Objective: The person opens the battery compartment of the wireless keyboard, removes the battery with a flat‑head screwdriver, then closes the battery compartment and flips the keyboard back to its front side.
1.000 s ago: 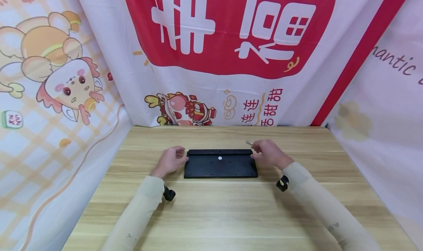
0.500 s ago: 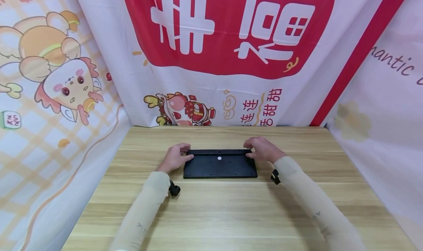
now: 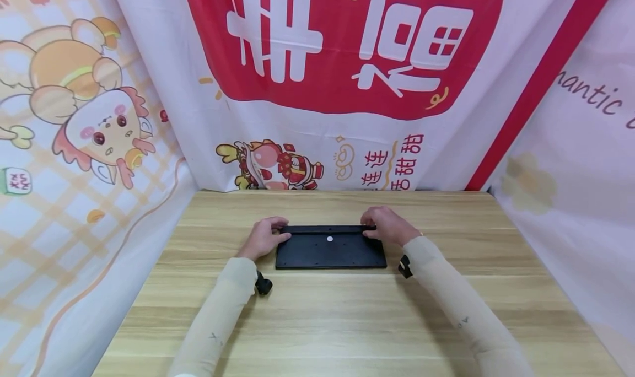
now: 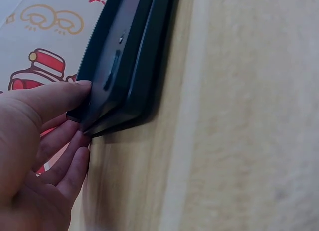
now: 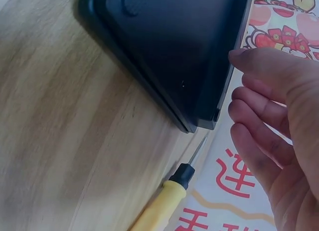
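A black keyboard lies underside up on the table, its raised bar along the far edge, with a round white sticker and small screw holes. At its far left corner, my left hand pinches the bar, thumb on top and fingers behind. The left wrist view shows a narrow gap between the bar part and the layer beneath at that corner. My right hand holds the far edge near the right end, thumb at the bar's edge and fingers curled behind it. A screwdriver with a yellow handle lies by the right corner.
The wooden table reaches back to a white and red printed cloth. More printed cloth hangs at the left and right sides. Black wrist cameras sit on both sleeves.
Both hands have moved inward onto the keyboard's far corners, the right one sliding farther left along the bar. The screwdriver's shaft, visible earlier near the right hand, is now hidden in the head view.
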The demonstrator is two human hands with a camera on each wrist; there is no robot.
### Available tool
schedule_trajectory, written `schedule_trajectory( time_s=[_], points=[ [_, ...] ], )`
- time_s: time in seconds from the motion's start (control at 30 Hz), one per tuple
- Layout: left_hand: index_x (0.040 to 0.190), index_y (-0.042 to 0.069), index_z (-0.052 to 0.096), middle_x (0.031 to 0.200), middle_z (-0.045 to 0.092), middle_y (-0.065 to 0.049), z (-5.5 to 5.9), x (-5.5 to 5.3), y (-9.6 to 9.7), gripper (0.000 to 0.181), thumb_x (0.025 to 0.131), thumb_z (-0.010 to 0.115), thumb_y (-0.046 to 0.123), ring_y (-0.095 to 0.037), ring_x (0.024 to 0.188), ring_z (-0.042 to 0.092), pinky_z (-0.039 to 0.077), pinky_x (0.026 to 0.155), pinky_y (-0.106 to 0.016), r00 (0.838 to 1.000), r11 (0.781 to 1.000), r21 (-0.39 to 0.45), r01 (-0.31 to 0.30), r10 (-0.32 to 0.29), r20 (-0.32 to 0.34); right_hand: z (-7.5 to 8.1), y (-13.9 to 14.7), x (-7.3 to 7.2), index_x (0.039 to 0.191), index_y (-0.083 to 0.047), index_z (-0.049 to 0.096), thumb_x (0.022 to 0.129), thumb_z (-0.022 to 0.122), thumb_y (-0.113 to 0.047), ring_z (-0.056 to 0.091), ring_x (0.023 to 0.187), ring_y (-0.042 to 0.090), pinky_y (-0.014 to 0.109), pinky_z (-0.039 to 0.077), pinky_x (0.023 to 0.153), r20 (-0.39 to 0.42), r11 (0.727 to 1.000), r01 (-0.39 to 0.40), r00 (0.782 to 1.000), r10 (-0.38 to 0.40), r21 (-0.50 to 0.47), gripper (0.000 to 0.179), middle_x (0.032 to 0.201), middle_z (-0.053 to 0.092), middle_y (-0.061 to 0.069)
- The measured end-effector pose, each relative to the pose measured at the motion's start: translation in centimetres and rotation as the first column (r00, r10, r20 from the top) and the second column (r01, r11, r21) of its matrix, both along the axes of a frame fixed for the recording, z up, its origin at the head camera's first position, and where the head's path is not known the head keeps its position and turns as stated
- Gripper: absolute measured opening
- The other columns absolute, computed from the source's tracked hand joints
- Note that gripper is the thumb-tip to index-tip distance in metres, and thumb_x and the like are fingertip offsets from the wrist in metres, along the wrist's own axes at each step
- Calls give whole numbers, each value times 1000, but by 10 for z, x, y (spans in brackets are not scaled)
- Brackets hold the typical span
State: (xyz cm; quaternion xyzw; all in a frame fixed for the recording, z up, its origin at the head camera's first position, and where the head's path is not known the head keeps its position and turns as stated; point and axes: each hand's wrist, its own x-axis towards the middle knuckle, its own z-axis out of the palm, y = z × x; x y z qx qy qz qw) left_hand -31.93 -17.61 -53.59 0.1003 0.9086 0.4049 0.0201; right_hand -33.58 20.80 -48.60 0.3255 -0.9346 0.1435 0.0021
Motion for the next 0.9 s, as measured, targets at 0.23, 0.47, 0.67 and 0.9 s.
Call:
schedule_trajectory(
  time_s=[0.23, 0.47, 0.67, 0.9],
  points=[
    [138, 8, 68, 137, 71, -15, 1, 3, 2, 42, 98, 77, 18, -33, 131, 65, 52, 115, -50, 1000, 1000, 11, -13, 13, 18, -5, -4, -6, 102, -10, 78, 90, 86, -15, 66, 87, 14, 33, 63, 81, 13, 1000, 5, 1000, -5, 17, 15, 97, 74, 3],
    [136, 7, 69, 135, 71, -15, -1, 3, 2, 40, 98, 77, 18, -33, 129, 65, 53, 114, -50, 1000, 1000, 22, -18, 18, 8, -5, -8, -8, 103, -11, 79, 91, 85, -16, 63, 87, 14, 34, 62, 83, 41, 997, 32, 999, -35, 66, 13, 97, 72, 2],
    [137, 7, 67, 136, 71, -15, -2, 1, 2, 42, 98, 77, 19, -33, 130, 65, 52, 115, -50, 1000, 1000, 25, -14, 13, 16, 2, -10, -9, 101, -9, 78, 92, 84, -15, 63, 87, 15, 36, 61, 83, 71, 993, 20, 997, -28, 112, 12, 95, 72, 3],
    [137, 8, 68, 136, 70, -15, -1, 2, 2, 42, 98, 77, 19, -33, 130, 65, 52, 115, -50, 1000, 999, 29, -19, 18, 22, 9, -15, -14, 96, -11, 76, 92, 84, -16, 62, 84, 14, 35, 60, 82, 119, 983, 16, 992, -38, 182, 10, 90, 71, 1]
  ],
)
